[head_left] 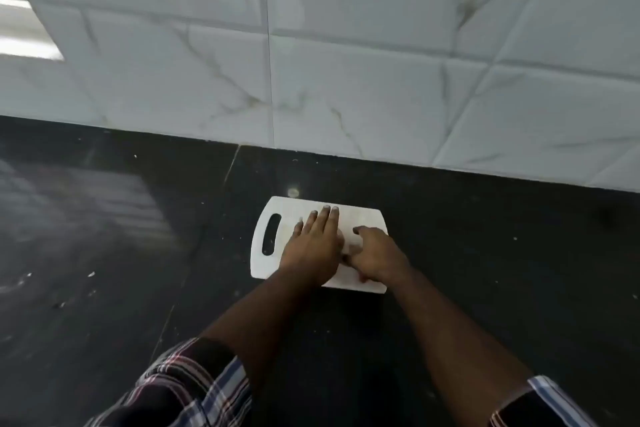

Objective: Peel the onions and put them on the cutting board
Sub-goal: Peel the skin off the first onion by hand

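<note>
A white cutting board (270,215) with a slot handle at its left end lies flat on the dark countertop (485,253). My left hand (315,243) rests palm down on the board's middle with its fingers straight. My right hand (377,255) lies on the board's right part with its fingers loosely bent and the index finger pointing left; I see nothing held in it. No onion is in view.
A white marble-look tiled wall (346,62) rises right behind the counter. Small pale specks are scattered on the dark counter at the left (90,274). A bright window opening (24,28) shows at the top left.
</note>
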The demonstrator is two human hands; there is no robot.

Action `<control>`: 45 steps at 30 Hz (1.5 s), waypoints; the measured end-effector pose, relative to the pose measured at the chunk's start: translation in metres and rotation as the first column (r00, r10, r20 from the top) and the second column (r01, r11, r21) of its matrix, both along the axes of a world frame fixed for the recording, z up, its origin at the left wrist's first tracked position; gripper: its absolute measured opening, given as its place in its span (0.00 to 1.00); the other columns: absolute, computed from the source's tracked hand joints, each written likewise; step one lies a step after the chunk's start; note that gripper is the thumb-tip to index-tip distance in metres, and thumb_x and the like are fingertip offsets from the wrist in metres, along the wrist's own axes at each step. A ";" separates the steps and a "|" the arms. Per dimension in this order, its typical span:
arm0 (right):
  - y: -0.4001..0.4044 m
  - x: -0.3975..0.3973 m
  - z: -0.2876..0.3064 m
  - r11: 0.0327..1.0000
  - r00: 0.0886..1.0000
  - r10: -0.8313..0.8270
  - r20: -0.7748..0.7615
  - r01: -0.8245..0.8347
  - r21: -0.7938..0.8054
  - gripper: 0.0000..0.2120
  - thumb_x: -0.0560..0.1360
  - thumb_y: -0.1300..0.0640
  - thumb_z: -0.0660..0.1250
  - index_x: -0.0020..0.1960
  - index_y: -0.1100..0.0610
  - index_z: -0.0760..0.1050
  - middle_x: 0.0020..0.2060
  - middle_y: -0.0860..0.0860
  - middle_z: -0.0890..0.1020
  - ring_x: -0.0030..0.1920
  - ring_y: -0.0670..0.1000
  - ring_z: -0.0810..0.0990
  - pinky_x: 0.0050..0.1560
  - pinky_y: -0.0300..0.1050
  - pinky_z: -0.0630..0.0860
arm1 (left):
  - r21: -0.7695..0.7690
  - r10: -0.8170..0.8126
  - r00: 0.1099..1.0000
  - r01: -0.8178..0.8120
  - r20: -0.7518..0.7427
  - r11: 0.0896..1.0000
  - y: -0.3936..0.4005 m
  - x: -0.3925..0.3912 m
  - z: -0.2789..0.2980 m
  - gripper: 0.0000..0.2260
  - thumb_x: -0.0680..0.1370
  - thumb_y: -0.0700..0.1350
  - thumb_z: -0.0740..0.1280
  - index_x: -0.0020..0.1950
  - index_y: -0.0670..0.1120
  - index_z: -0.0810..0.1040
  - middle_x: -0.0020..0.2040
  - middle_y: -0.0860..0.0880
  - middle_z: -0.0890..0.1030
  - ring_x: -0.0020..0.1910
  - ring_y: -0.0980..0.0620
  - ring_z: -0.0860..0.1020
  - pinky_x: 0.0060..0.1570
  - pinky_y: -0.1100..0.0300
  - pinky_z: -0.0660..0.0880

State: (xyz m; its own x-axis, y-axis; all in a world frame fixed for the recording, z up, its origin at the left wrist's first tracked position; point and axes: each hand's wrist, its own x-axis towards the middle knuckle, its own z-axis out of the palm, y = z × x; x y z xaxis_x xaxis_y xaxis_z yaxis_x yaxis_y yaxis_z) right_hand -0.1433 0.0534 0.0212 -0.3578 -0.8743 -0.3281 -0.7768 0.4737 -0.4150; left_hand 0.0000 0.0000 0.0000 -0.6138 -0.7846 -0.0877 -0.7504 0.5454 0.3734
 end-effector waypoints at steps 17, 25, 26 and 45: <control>0.079 0.065 0.015 0.809 0.080 -0.269 0.960 0.560 0.180 0.16 0.84 0.49 0.58 0.60 0.56 0.80 0.55 0.58 0.85 0.56 0.57 0.85 0.55 0.55 0.82 | 0.741 0.493 0.673 0.123 -0.551 0.660 0.082 0.063 0.030 0.20 0.76 0.43 0.75 0.63 0.62 0.78 0.57 0.56 0.84 0.55 0.53 0.84 0.48 0.50 0.84; 0.097 0.068 0.033 0.888 0.479 -0.039 0.877 0.419 -0.190 0.17 0.76 0.59 0.72 0.65 0.55 0.80 0.55 0.49 0.86 0.58 0.51 0.84 0.60 0.56 0.81 | 0.668 0.460 0.608 0.160 -0.647 0.727 0.079 0.084 0.055 0.17 0.74 0.32 0.73 0.59 0.47 0.82 0.53 0.54 0.86 0.52 0.55 0.85 0.48 0.65 0.80; 0.097 0.071 0.036 0.865 0.477 -0.029 0.879 0.453 -0.217 0.15 0.76 0.62 0.71 0.62 0.55 0.81 0.54 0.49 0.87 0.57 0.51 0.85 0.58 0.57 0.82 | 0.678 0.478 0.587 0.174 -0.654 0.714 0.079 0.085 0.057 0.16 0.74 0.32 0.72 0.59 0.46 0.82 0.52 0.54 0.87 0.50 0.55 0.85 0.46 0.66 0.80; 0.104 0.077 0.058 0.807 0.743 0.043 0.667 0.368 -0.462 0.07 0.75 0.64 0.73 0.48 0.53 0.85 0.45 0.52 0.87 0.43 0.54 0.87 0.38 0.51 0.85 | 0.713 0.498 0.563 0.260 -0.660 0.651 0.086 0.103 0.072 0.23 0.67 0.41 0.80 0.60 0.50 0.82 0.58 0.48 0.84 0.56 0.43 0.84 0.51 0.51 0.82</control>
State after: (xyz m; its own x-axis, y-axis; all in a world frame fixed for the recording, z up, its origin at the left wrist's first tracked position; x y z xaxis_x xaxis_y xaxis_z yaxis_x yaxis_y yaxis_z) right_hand -0.0660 0.1572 0.0792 -0.4046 -0.9141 -0.0264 -0.1714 0.1042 -0.9797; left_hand 0.1027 0.0857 0.0718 -0.6184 -0.7660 -0.1753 0.0124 -0.2326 0.9725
